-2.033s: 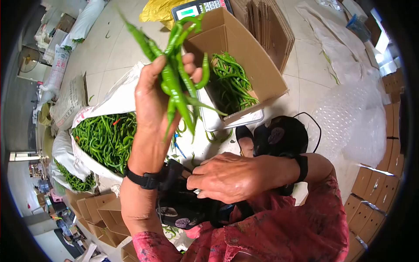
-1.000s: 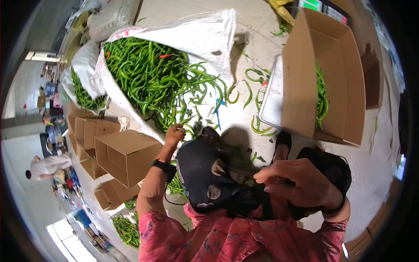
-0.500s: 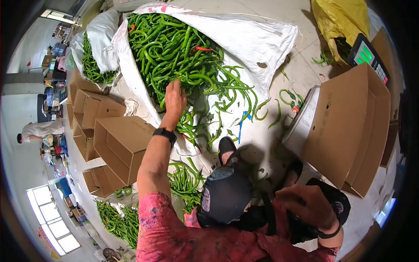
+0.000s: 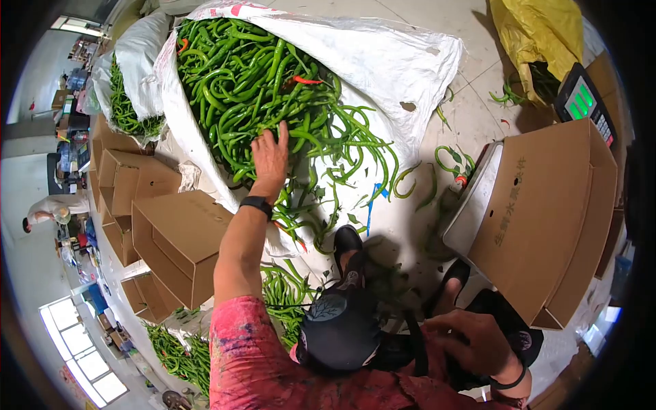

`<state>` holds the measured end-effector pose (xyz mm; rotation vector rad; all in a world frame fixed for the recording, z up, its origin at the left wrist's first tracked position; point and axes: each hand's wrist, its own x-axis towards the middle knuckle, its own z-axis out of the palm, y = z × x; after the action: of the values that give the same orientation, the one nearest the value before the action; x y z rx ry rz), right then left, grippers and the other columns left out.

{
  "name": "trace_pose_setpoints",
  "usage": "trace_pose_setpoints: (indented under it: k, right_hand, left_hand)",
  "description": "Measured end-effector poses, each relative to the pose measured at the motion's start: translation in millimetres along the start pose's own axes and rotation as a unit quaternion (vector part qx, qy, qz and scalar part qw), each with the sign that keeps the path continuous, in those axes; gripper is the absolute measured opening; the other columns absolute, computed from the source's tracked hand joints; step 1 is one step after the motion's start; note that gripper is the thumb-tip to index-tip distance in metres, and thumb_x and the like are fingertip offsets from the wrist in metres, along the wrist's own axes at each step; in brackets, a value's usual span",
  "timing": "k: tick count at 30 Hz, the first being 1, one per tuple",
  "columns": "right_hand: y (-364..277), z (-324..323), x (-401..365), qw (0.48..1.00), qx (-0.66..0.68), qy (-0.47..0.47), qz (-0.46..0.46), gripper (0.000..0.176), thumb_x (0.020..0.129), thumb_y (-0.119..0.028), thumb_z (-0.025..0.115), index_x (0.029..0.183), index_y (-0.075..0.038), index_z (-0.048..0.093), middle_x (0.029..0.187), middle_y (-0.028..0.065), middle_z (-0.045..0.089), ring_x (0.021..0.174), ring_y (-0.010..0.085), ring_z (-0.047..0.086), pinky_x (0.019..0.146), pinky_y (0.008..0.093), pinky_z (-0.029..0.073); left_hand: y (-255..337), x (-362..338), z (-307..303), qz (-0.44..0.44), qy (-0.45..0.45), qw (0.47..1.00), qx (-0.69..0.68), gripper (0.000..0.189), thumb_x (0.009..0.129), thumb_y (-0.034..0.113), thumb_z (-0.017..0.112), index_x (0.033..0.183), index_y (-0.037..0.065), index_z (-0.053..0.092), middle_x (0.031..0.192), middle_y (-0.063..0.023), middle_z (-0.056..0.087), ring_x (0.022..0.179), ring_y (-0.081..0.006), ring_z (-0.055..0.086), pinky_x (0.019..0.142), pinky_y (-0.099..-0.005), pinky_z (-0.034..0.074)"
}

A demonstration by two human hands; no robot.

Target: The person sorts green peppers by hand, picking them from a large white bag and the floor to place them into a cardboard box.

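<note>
A large white sack lies open on the floor, with a heap of green peppers and a few red ones in its mouth. My left hand rests on the near edge of the heap, its fingers apart and the fingertips touching the peppers; no pepper shows in its grip. My right hand is low at the right, above my lap, with the fingers bent; their tips are partly hidden, and nothing can be made out in them.
Right of the sack, a cardboard box stands on a white scale with a lit display. Yellow bag behind. Empty boxes at left, more peppers on the floor. A person is far left.
My left hand has spread its fingers and sits slightly deeper in the heap's edge. The view has shifted a little. My right hand has stayed near my lap.
</note>
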<state>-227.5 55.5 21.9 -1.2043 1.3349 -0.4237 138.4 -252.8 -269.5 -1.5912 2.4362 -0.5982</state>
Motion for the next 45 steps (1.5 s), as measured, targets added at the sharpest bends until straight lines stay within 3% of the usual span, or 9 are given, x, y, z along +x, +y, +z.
trace_pose_setpoints:
  k: [8, 10, 14, 16, 22, 30, 35, 38, 45]
  right_hand:
    - [-7, 0, 3, 1.000, -0.016, 0.001, 0.013, 0.034, 0.077, -0.004, 0.068, 0.111, -0.005, 0.068, 0.098, 0.0122, 0.071, 0.086, 0.0276, 0.070, 0.075, 0.0317, 0.055]
    - [-9, -1, 5, 1.000, -0.023, -0.009, 0.004, 0.034, 0.077, -0.004, 0.068, 0.111, -0.005, 0.068, 0.100, 0.0119, 0.071, 0.087, 0.0276, 0.070, 0.076, 0.0319, 0.055]
    - [-11, -2, 5, 0.999, -0.015, -0.036, 0.003, 0.034, 0.077, -0.004, 0.068, 0.111, -0.005, 0.068, 0.106, 0.0116, 0.070, 0.089, 0.0278, 0.070, 0.077, 0.0321, 0.055]
    - [-10, 1, 6, 1.000, -0.008, -0.026, -0.008, 0.035, 0.077, -0.004, 0.068, 0.112, -0.005, 0.067, 0.106, 0.0118, 0.070, 0.089, 0.0278, 0.070, 0.077, 0.0320, 0.055]
    - [-8, 4, 11, 0.999, -0.023, -0.037, -0.012, 0.034, 0.078, -0.007, 0.070, 0.112, -0.005, 0.067, 0.106, 0.0121, 0.070, 0.088, 0.0280, 0.070, 0.077, 0.0325, 0.056]
    - [-4, -2, 7, 0.999, -0.028, -0.021, -0.032, 0.033, 0.078, -0.008, 0.071, 0.110, -0.005, 0.067, 0.097, 0.0118, 0.070, 0.082, 0.0274, 0.069, 0.072, 0.0336, 0.055]
    - [-7, 1, 10, 0.997, -0.005, 0.003, -0.072, 0.032, 0.076, -0.007, 0.071, 0.108, -0.005, 0.067, 0.094, 0.0108, 0.069, 0.080, 0.0263, 0.069, 0.072, 0.0332, 0.055]
    - [-7, 2, 6, 0.997, -0.052, 0.018, -0.058, 0.034, 0.075, -0.006, 0.072, 0.108, -0.005, 0.068, 0.091, 0.0102, 0.069, 0.080, 0.0259, 0.069, 0.071, 0.0326, 0.055]
    - [-16, -1, -5, 0.998, -0.040, 0.022, -0.051, 0.033, 0.076, -0.006, 0.072, 0.108, -0.005, 0.068, 0.090, 0.0109, 0.069, 0.081, 0.0264, 0.070, 0.072, 0.0328, 0.055]
  left_hand:
    - [-5, 33, -24, -0.101, -0.099, 0.986, -0.092, 0.084, 0.062, 0.017, 0.077, 0.138, 0.015, 0.040, 0.125, -0.0191, 0.047, 0.114, -0.0393, 0.046, 0.095, -0.0502, 0.037]
    - [-16, 36, 0, -0.042, -0.014, 0.993, -0.112, 0.085, 0.058, 0.020, 0.080, 0.134, 0.014, 0.042, 0.115, -0.0173, 0.050, 0.113, -0.0392, 0.045, 0.095, -0.0505, 0.037]
    - [-7, 30, -10, 0.024, -0.066, 0.991, -0.114, 0.088, 0.055, 0.019, 0.082, 0.133, 0.011, 0.043, 0.119, -0.0183, 0.050, 0.115, -0.0373, 0.045, 0.094, -0.0498, 0.037]
    - [6, 9, 2, 0.090, 0.083, 0.987, -0.101, 0.084, 0.056, 0.012, 0.080, 0.132, 0.009, 0.045, 0.119, -0.0173, 0.050, 0.114, -0.0371, 0.047, 0.094, -0.0510, 0.037]
    - [15, 44, 18, -0.009, 0.048, 0.998, -0.034, 0.054, 0.080, 0.012, 0.061, 0.132, 0.007, 0.048, 0.115, -0.0216, 0.055, 0.114, -0.0384, 0.048, 0.095, -0.0494, 0.038]
    - [14, 21, -41, 0.068, -0.036, 0.990, -0.116, 0.025, 0.077, 0.011, 0.060, 0.101, 0.010, 0.056, 0.092, -0.0116, 0.058, 0.091, -0.0295, 0.053, 0.077, -0.0448, 0.037]
    - [4, 1, -7, 0.121, 0.019, 0.990, -0.069, 0.052, 0.079, 0.010, 0.059, 0.130, 0.012, 0.050, 0.094, -0.0128, 0.055, 0.098, -0.0304, 0.051, 0.092, -0.0497, 0.039]
    - [-2, 5, -19, 0.125, -0.004, 0.991, -0.047, 0.051, 0.079, 0.010, 0.059, 0.129, 0.011, 0.050, 0.094, -0.0124, 0.056, 0.097, -0.0307, 0.052, 0.090, -0.0503, 0.040]
    - [-37, -5, -145, 0.092, -0.014, 0.958, -0.272, 0.083, 0.058, 0.007, 0.080, 0.134, 0.007, 0.047, 0.099, -0.0173, 0.060, 0.096, -0.0368, 0.056, 0.087, -0.0454, 0.043]
